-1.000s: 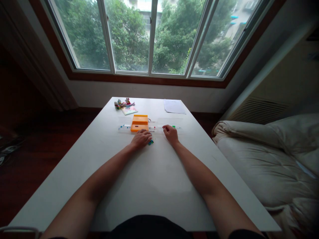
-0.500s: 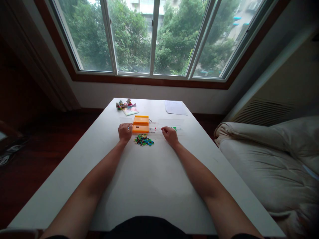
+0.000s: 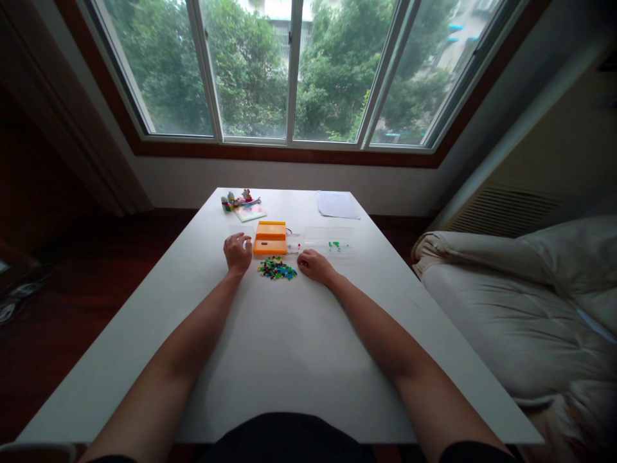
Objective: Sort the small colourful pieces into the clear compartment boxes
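Leftmost, toy figures [image 3: 235,202], small and knobbly, by flat pastel card [image 3: 251,212] on smooth white counter [image 3: 289,360]. Left hand [image 3: 238,253] beside orange case's left edge, fingers bent; cannot tell whether anything pinched. Orange case [image 3: 270,236]: rigid, plastic-looking, rectangular, two shallow halves. Loose heap of tiny multicoloured pieces [image 3: 278,269] on counter, near side of case, between hands. Right hand [image 3: 314,264] loosely curled at heap's right edge; grip unclear. Beyond, transparent thin-walled tray [image 3: 315,239] with green bits [image 3: 334,245]; flat paper sheets [image 3: 337,205] farther back.
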Motion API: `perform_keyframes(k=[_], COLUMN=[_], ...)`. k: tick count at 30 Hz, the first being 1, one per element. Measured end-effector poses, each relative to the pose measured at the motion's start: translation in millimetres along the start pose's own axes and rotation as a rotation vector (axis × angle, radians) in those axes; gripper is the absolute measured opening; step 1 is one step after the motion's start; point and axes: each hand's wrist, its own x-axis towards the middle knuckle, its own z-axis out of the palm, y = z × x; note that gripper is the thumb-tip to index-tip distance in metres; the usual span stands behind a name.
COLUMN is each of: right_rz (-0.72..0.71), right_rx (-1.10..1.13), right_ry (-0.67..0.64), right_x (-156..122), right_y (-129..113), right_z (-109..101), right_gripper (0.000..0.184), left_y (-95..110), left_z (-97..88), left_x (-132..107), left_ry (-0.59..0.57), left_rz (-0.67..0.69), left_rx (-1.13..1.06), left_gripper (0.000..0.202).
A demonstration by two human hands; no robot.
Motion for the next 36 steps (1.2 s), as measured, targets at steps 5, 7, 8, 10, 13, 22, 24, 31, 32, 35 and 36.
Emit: perform_keyframes(k=[5,7,8,10,13,22,24,31,32,35,36], right_rz=[-0.005,-0.024,-0.034,-0.042,-0.069,-0.344,-0.363,-0.397,-0.398,-0.395,-0.396], right_rx=[-0.02,-0.007,0.004,0.026,0.033,0.007,-0.026,-0.068,-0.064,-0.06,-0.059], right_ry=[0.024,0.03,0.029,0.029,0.041,-0.002,-0.006,-0.048,-0.055,-0.06,-0.059], right_x=[2.5,3.6,4.1,4.5,4.3,8.3,9.0,8.6,8.6,8.5,8.4], right_y=[-2.1,-5.7,-7.8,-12.3,-20.2,-52.4,-54.8,-57.6,-57.3,-55.2,-54.3], right_z=[6.7,8.7,9.3,9.7,8.3,9.3,11.3,16.7,17.2,18.0,18.2], right_gripper=[0.012,0.015,0.016,0.016,0.014,0.011,0.012,0.016,0.017,0.018,0.019], left_y=[8.5,11.1,12.6,15.8,19.4,20.9,22.4,23.8,23.7,24.1,24.5], left_z=[-0.1,-0.6,-1.0,-2.4,-4.4,-7.1,-7.7,-7.2,-6.9,-6.2,-6.2], left_x=[-3.7,-4.7,-5.3,-6.5,-7.8,-7.6,-8.3,-10.2,-10.3,-10.8,-11.0], left_ry=[-0.05,-0.061,-0.072,-0.118,-0.191,-0.214,-0.215,-0.23,-0.227,-0.228,-0.233], left_rz=[0.045,0.055,0.063,0.09,0.136,0.141,0.145,0.191,0.196,0.2,0.196], left_rx=[-0.009,-0.018,-0.026,-0.054,-0.096,-0.119,-0.125,-0.123,-0.129,-0.143,-0.142], left_gripper=[0.029,0.028,0.028,0.029,0.029,0.028,0.028,0.029,0.029,0.029,0.029])
